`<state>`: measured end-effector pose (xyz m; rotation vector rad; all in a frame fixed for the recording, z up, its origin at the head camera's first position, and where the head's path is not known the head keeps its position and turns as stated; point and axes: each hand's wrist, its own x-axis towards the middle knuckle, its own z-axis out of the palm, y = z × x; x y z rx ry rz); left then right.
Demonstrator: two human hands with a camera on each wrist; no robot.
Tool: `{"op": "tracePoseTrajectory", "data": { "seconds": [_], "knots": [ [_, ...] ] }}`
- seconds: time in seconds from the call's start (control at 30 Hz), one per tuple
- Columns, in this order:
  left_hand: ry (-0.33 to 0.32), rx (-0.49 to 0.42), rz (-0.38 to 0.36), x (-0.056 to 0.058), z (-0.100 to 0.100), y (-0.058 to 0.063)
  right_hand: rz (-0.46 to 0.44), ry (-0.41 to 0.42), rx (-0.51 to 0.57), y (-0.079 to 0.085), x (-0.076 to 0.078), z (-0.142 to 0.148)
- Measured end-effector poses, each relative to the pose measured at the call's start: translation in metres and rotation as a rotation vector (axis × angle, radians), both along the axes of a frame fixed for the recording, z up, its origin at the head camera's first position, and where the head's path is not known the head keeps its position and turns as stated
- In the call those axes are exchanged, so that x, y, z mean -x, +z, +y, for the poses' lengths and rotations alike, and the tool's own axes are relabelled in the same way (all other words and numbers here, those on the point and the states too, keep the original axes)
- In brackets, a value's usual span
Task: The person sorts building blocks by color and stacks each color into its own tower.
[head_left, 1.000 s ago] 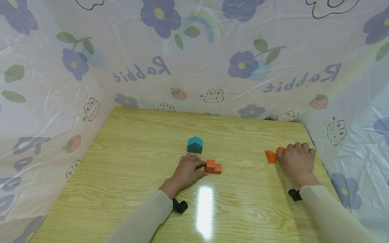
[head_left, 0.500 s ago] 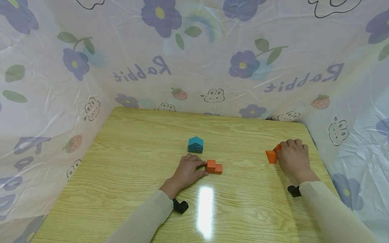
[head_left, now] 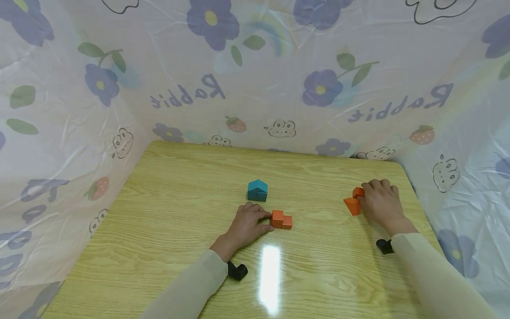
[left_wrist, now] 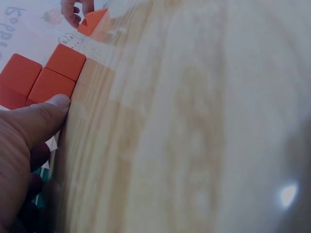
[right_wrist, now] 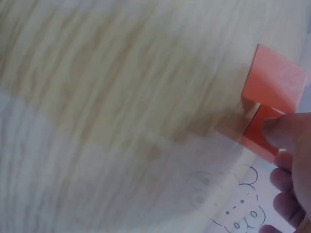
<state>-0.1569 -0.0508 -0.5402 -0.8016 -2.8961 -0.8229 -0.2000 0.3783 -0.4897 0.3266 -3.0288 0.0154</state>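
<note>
At the table's middle, my left hand (head_left: 248,225) holds the left side of a small group of red-orange blocks, thumb against the lower one. A taller piece or stack (head_left: 277,219) stands beside a lower block (head_left: 287,222). In the left wrist view the thumb lies on a block (left_wrist: 51,85). Toward the right, my right hand (head_left: 382,201) pinches a small orange block (head_left: 358,192), the thumb on its face in the right wrist view (right_wrist: 262,128). Touching or very near it is an orange slant-sided block (head_left: 352,206). Some fingers are hidden behind each hand.
Behind the left hand stands a teal block group (head_left: 257,190) with a peaked, house-like top. All of it sits on a wood-grain table (head_left: 179,186), enclosed by a patterned cloth (head_left: 255,88) at the back and sides. A bright reflection crosses the front.
My right hand has moved left, bringing the small orange block against or close to the slant-sided one, which has turned and shifted slightly left. The left hand stays in place.
</note>
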Motion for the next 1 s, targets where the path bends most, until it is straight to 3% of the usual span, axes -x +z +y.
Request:
{"op": "tracePoseTrajectory", "data": {
  "seconds": [0.33,0.63,0.77,1.0],
  "knots": [
    [0.002,-0.003,-0.01,0.0,0.0,0.001,0.058,0.013,0.015,-0.001,0.001,0.001],
    [0.002,0.005,-0.006,-0.001,0.001,0.0,0.152,0.071,0.057,0.005,0.001,-0.025],
    [0.001,0.004,0.0,0.0,0.0,-0.001,0.213,0.131,0.062,0.005,-0.001,-0.04],
    [0.001,-0.005,0.009,0.0,0.0,-0.001,0.366,0.308,0.042,0.004,-0.008,-0.065]
  ]
}}
